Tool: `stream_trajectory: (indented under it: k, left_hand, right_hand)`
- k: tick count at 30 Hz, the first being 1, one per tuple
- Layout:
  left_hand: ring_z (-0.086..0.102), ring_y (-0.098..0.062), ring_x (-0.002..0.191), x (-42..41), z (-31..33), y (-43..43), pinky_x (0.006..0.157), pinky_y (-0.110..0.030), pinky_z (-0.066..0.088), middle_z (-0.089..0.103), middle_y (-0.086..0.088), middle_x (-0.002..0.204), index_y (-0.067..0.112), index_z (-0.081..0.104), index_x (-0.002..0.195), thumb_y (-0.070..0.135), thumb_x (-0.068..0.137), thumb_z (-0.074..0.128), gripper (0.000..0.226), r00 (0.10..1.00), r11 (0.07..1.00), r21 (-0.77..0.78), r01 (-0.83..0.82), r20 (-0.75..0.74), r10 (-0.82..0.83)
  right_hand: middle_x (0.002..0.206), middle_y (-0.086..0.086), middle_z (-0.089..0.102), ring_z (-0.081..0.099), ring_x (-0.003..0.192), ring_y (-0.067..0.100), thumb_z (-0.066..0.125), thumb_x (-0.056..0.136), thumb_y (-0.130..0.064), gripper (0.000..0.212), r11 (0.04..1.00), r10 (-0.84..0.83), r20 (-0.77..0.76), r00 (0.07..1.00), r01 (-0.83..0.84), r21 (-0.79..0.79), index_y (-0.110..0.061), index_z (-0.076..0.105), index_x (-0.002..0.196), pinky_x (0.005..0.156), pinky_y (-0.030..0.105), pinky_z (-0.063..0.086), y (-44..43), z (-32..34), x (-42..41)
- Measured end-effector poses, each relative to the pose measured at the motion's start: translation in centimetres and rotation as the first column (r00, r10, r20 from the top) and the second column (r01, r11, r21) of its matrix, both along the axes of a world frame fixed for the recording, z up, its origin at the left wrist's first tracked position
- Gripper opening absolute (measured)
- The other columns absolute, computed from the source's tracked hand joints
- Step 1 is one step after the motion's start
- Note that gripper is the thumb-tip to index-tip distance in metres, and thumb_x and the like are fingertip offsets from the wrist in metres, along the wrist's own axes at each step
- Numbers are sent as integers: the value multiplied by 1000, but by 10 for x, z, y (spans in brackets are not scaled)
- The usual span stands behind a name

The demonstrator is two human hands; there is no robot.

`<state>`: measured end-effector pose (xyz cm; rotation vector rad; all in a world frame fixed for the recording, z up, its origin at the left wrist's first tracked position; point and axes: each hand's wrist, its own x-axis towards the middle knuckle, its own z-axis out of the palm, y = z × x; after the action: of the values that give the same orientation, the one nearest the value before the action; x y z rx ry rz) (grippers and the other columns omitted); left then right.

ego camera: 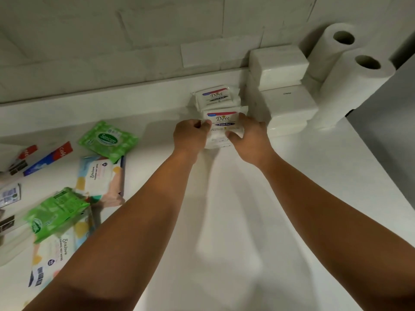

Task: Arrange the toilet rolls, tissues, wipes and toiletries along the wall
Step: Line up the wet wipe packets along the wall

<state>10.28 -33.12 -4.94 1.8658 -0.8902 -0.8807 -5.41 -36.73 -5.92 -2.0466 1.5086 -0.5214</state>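
Observation:
Both hands grip a stack of white Dove soap packs (pixel 223 122) on the white counter. My left hand (pixel 190 136) holds its left side and my right hand (pixel 251 136) its right side. A second Dove stack (pixel 215 96) stands just behind, against the wall ledge. To the right are stacked white tissue packs (pixel 278 61) and two upright paper rolls (pixel 350 86). At the left lie green Sanicare wipes (pixel 107 140), pastel wet-wipe packs (pixel 101 178) and Colgate toothpaste boxes (pixel 48 159).
A white tiled wall with a low ledge (pixel 112 93) runs along the back. More wipes (pixel 56 212) and small boxes (pixel 9 195) crowd the left edge. A grey surface (pixel 386 122) borders the counter on the right.

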Motion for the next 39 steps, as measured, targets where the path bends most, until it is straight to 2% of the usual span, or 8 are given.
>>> stream_trajectory:
  k: [6, 10, 17, 22, 25, 29, 34, 39]
  left_hand:
    - [71, -19, 90, -1, -11, -4, 83, -40, 60, 75, 2, 102, 18, 74, 110, 43, 92, 60, 34, 1000, 1000, 11, -12, 29, 11]
    - [69, -18, 95, -2, -15, -5, 84, -34, 58, 73, 3, 105, 18, 70, 111, 33, 99, 54, 25, 1000, 1000, -10, 19, -8, -19]
    - [68, -15, 90, -1, -19, -5, 76, -25, 54, 71, 6, 97, 21, 71, 108, 29, 102, 51, 22, 1000, 999, -51, 16, -6, -17]
    - [69, -15, 94, 1, -19, -3, 84, -31, 57, 73, 5, 102, 21, 71, 110, 29, 101, 52, 23, 1000, 998, -67, 18, -5, -18]
    - [69, -15, 95, 1, -21, -4, 84, -30, 57, 74, 5, 103, 20, 71, 111, 27, 101, 52, 23, 1000, 998, -60, 12, -25, -14]
    - [67, -13, 90, -2, -19, -3, 77, -24, 54, 71, 6, 98, 17, 71, 112, 27, 103, 49, 26, 1000, 998, -55, 16, -17, -17]
    - [69, -17, 93, 0, -12, 1, 84, -34, 58, 72, 5, 99, 17, 72, 110, 30, 102, 50, 26, 999, 999, -26, 26, -32, -27]
    - [54, -15, 68, 7, -2, 16, 73, -34, 49, 66, -2, 80, 5, 68, 96, 35, 93, 53, 34, 999, 999, -43, -8, -40, 6]
  right_hand:
    - [129, 5, 58, 55, 121, 26, 79, 72, -23, 66, 994, 107, 69, 992, -105, -32, -16, 48, 130, 101, 49, 48, -10, -7, -10]
    - [136, 4, 56, 55, 125, 23, 76, 81, -10, 65, 994, 105, 117, 988, -108, 16, -17, 46, 138, 108, 30, 39, -12, -6, -14]
    - [135, 2, 56, 54, 125, 25, 75, 81, -13, 67, 993, 109, 104, 989, -112, 21, -20, 44, 140, 109, 38, 43, -16, -7, -9]
    - [125, -3, 59, 56, 120, 24, 63, 65, -36, 73, 993, 49, 183, 982, -68, 96, -29, 41, 135, 99, 48, 51, -19, -5, -3]
    - [123, -6, 62, 58, 117, 21, 62, 72, -30, 59, 973, -36, 274, 961, -29, 228, -27, 45, 129, 98, 46, 52, -22, -3, 1]
    - [128, -5, 61, 57, 120, 21, 62, 81, -30, 55, 970, -8, 276, 961, -59, 234, -23, 44, 133, 98, 46, 52, -21, -2, 1]
    - [134, 0, 54, 53, 126, 26, 64, 84, -34, 61, 989, 14, 155, 988, -37, 145, -25, 38, 138, 103, 49, 47, -21, 1, 2]
    - [146, 16, 36, 36, 135, 38, 61, 85, -29, 69, 997, -6, -91, 996, -1, -72, -15, 31, 146, 110, 53, 35, -5, 12, 13]
